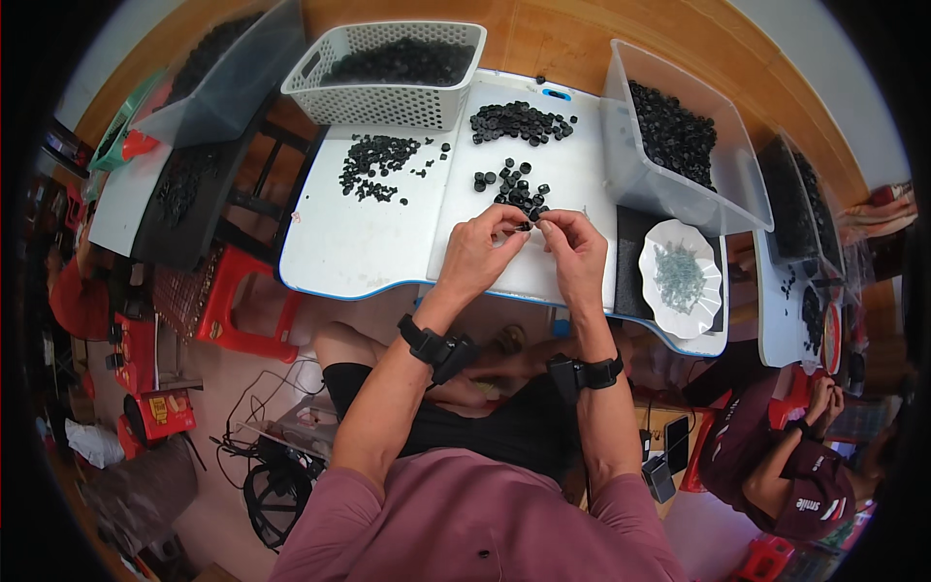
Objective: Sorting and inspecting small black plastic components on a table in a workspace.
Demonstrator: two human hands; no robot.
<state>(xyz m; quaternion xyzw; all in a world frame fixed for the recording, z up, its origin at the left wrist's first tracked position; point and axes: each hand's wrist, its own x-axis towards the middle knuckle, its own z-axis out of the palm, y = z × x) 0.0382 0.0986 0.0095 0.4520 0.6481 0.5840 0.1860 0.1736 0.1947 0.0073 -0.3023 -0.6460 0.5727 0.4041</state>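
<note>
Over the near edge of the white table [373, 247], my two hands meet fingertip to fingertip. My left hand [475, 257] is closed in a pinch on a small round black part [525, 226]. My right hand [579, 260] also pinches at that part; whatever its fingertips hold is too small to make out. Just beyond them lies a loose group of small black round parts [524, 191], with a larger pile of similar parts [519, 123] farther back. To the left are scattered smaller black pieces [376, 160], some with stems.
A white perforated basket [383, 105] of black parts stands at the back left. On the right are a clear plastic bin [669, 199] of black parts and a white fluted dish [669, 233] of small translucent pieces. Another person [790, 475] sits at far right.
</note>
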